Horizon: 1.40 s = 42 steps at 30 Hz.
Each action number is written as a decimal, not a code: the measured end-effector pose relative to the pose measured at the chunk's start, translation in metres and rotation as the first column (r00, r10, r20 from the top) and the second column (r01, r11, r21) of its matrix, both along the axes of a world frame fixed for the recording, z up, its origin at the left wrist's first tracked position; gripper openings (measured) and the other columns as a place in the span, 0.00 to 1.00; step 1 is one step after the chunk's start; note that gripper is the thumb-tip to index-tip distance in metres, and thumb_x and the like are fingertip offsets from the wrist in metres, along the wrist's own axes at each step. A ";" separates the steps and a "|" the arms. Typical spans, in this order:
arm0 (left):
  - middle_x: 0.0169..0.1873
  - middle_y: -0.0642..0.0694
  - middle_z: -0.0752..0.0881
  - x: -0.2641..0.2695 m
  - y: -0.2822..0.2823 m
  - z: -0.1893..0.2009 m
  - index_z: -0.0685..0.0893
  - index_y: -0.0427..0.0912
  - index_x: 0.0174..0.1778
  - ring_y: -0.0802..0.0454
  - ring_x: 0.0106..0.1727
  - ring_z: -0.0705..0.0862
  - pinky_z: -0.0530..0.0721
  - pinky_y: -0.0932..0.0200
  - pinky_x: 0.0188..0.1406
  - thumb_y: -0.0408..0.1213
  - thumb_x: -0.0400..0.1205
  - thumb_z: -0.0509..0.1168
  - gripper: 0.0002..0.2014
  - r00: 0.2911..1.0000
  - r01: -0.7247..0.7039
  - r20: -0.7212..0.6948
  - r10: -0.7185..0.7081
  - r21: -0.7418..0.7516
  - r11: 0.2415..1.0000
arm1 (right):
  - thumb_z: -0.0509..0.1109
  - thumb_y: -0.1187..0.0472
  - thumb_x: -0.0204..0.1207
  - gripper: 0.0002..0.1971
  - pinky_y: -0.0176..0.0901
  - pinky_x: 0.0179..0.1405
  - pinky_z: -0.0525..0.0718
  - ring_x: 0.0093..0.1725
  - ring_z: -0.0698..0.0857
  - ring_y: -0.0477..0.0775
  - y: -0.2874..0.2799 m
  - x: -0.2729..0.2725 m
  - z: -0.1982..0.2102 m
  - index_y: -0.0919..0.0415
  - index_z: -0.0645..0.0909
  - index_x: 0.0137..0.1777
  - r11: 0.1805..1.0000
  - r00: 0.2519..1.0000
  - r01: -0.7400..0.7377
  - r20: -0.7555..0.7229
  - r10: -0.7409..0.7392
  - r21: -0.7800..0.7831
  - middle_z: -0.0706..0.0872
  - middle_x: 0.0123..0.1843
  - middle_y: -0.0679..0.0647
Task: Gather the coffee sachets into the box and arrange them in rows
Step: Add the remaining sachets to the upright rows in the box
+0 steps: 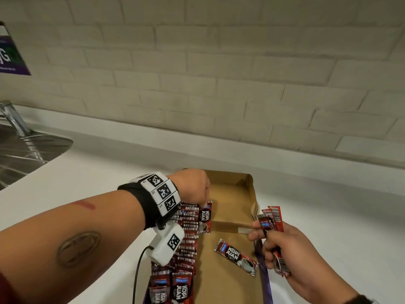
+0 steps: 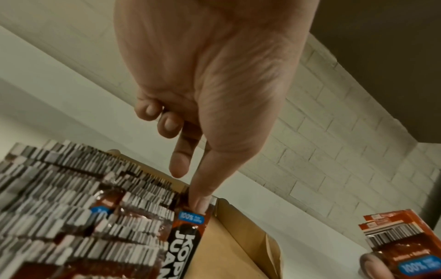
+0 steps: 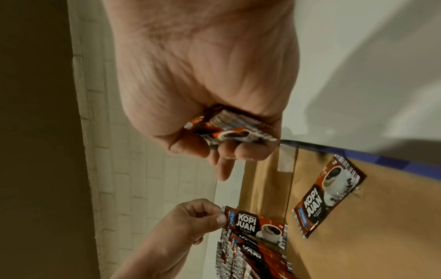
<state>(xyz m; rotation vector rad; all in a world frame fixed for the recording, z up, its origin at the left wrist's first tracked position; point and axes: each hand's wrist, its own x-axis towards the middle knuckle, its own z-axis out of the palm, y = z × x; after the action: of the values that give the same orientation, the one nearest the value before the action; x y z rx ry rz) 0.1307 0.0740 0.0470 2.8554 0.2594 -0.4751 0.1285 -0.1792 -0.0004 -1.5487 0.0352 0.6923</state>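
1. Fingers of the left hand (image 1: 192,185) pinch the top edge of one upright sachet (image 1: 205,218), thumb and forefinger closed on it while the other fingers curl loosely; it stands at the open end of the row of sachets (image 1: 186,233) directly under that wrist.
2. Right hand (image 1: 282,253) is curled around a small bundle of sachets (image 1: 271,218), which fans out above its thumb; this bundle is over the right wall of the box (image 1: 252,194), not yet inside.
3. Between the two hands, a loose sachet (image 1: 236,257) lies flat and askew on the box floor, apart from the row.
4. Judging by this, one dense row along the left-hand side looks largely done, with more sachets standing nearer the person.
5. What seems left: seat the pinched sachet, stand up the loose one, and feed in the bundle; most of the box floor toward the right hand is bare cardboard.
6. Beyond the hands, the white worktop (image 1: 328,205) shows no stray sachets.
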 end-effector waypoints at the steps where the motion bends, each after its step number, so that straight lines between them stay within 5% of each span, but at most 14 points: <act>1: 0.40 0.56 0.88 0.001 0.000 0.000 0.89 0.49 0.43 0.55 0.48 0.86 0.85 0.55 0.50 0.44 0.77 0.77 0.05 1.000 0.018 -0.007 -0.018 0.022 1.000 | 0.56 0.82 0.75 0.19 0.45 0.25 0.70 0.23 0.71 0.54 -0.001 0.001 -0.001 0.70 0.85 0.56 1.000 1.000 -0.001 0.001 0.001 0.002 0.91 0.45 0.69; 8: 0.39 0.59 0.85 0.002 -0.001 0.002 0.89 0.50 0.46 0.55 0.48 0.84 0.83 0.55 0.51 0.42 0.79 0.76 0.04 0.998 0.064 -0.012 -0.063 0.093 0.994 | 0.56 0.83 0.74 0.20 0.45 0.25 0.72 0.24 0.72 0.54 -0.003 0.003 -0.002 0.70 0.85 0.56 1.000 1.000 -0.023 -0.014 0.023 0.003 0.92 0.45 0.68; 12: 0.49 0.55 0.88 0.000 -0.001 0.004 0.90 0.48 0.53 0.53 0.53 0.84 0.82 0.55 0.54 0.45 0.80 0.75 0.09 0.997 0.071 -0.031 -0.068 0.090 0.993 | 0.55 0.82 0.76 0.21 0.46 0.27 0.75 0.25 0.75 0.56 -0.004 0.001 -0.003 0.70 0.86 0.59 0.998 0.999 -0.044 -0.022 0.045 0.054 0.92 0.48 0.69; 16: 0.48 0.56 0.86 -0.008 -0.003 0.027 0.87 0.49 0.57 0.55 0.50 0.82 0.75 0.60 0.47 0.49 0.81 0.72 0.12 0.997 0.078 0.020 -0.081 0.118 0.990 | 0.57 0.80 0.83 0.18 0.57 0.36 0.91 0.40 0.90 0.69 -0.005 -0.001 0.006 0.69 0.85 0.62 0.973 0.990 -0.083 -0.096 0.106 0.217 0.93 0.55 0.68; 20: 0.39 0.60 0.86 -0.022 -0.017 0.057 0.90 0.53 0.51 0.57 0.44 0.83 0.75 0.61 0.41 0.49 0.81 0.72 0.08 0.977 0.120 0.171 -0.126 0.046 0.992 | 0.65 0.72 0.84 0.11 0.59 0.39 0.94 0.52 0.94 0.67 0.003 -0.003 0.019 0.65 0.84 0.63 0.966 0.991 -0.111 -0.044 0.125 0.233 0.94 0.55 0.65; 24: 0.37 0.58 0.85 -0.036 -0.044 0.062 0.88 0.52 0.54 0.61 0.38 0.82 0.75 0.62 0.36 0.57 0.80 0.72 0.14 0.979 0.148 0.160 -0.125 -0.146 0.978 | 0.69 0.70 0.82 0.11 0.57 0.34 0.92 0.48 0.95 0.67 0.017 -0.006 0.028 0.63 0.84 0.62 0.963 0.988 -0.154 0.011 0.155 0.221 0.93 0.51 0.67; 27: 0.35 0.50 0.87 -0.041 -0.047 0.053 0.85 0.49 0.42 0.51 0.37 0.83 0.78 0.57 0.35 0.54 0.81 0.71 0.12 0.981 0.124 0.168 -0.092 -0.196 0.973 | 0.74 0.66 0.78 0.13 0.52 0.30 0.90 0.43 0.95 0.65 0.024 -0.009 0.031 0.64 0.84 0.62 0.958 0.983 -0.181 0.025 0.180 0.221 0.93 0.48 0.66; 31: 0.30 0.52 0.85 -0.045 -0.033 0.048 0.84 0.48 0.35 0.56 0.30 0.78 0.71 0.60 0.29 0.52 0.80 0.74 0.14 0.976 0.007 0.213 0.053 -0.270 0.963 | 0.77 0.65 0.76 0.14 0.51 0.32 0.90 0.38 0.93 0.61 0.024 -0.010 0.030 0.65 0.85 0.61 0.953 0.955 -0.287 0.108 0.276 0.099 0.94 0.49 0.64; 37: 0.26 0.55 0.86 -0.054 -0.019 0.041 0.89 0.44 0.34 0.63 0.26 0.76 0.73 0.68 0.29 0.41 0.74 0.81 0.09 0.946 -0.108 0.178 0.273 -0.620 0.777 | 0.75 0.65 0.81 0.07 0.51 0.37 0.90 0.32 0.88 0.57 0.024 -0.011 0.027 0.63 0.86 0.57 0.953 0.920 -0.291 0.250 0.302 -0.080 0.96 0.47 0.55; 39: 0.29 0.52 0.89 -0.055 -0.017 0.041 0.91 0.44 0.37 0.63 0.27 0.77 0.72 0.70 0.29 0.41 0.77 0.79 0.07 0.952 -0.113 0.167 0.258 -0.591 0.799 | 0.75 0.65 0.82 0.07 0.48 0.35 0.89 0.31 0.87 0.56 0.024 -0.010 0.025 0.63 0.85 0.58 0.955 0.926 -0.287 0.237 0.295 -0.070 0.96 0.47 0.55; 42: 0.31 0.56 0.88 -0.050 -0.014 0.046 0.89 0.49 0.39 0.67 0.28 0.79 0.71 0.73 0.26 0.42 0.79 0.76 0.05 0.963 -0.107 0.201 0.178 -0.319 0.942 | 0.73 0.68 0.82 0.08 0.50 0.31 0.83 0.26 0.83 0.56 0.021 -0.005 0.015 0.64 0.83 0.59 0.976 0.969 -0.217 0.119 0.217 -0.012 0.93 0.39 0.59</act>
<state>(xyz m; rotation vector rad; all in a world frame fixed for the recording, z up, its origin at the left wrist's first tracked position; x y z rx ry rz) 0.0807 0.0603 0.0931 2.5348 0.3189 -0.1402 0.1236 -0.1578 0.0145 -1.6045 -0.2272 0.7692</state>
